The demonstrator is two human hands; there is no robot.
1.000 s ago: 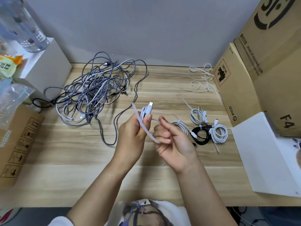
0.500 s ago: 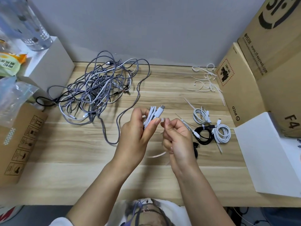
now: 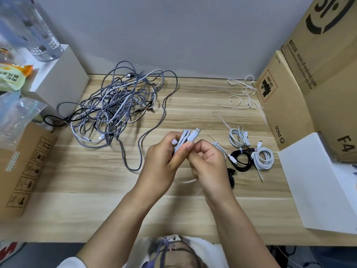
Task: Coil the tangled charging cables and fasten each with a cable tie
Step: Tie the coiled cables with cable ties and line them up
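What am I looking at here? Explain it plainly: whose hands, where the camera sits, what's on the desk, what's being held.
There is no machine: a person works with bare hands, filmed by a camera on their head looking down. The left hand grips a folded white charging cable; the right hand pinches at the same bundle, with a white cable tie curving below. On the wooden desk lie a tangled pile of grey braided cables, three finished coils, two white and one black, and spare ties. Cardboard boxes stand alongside.
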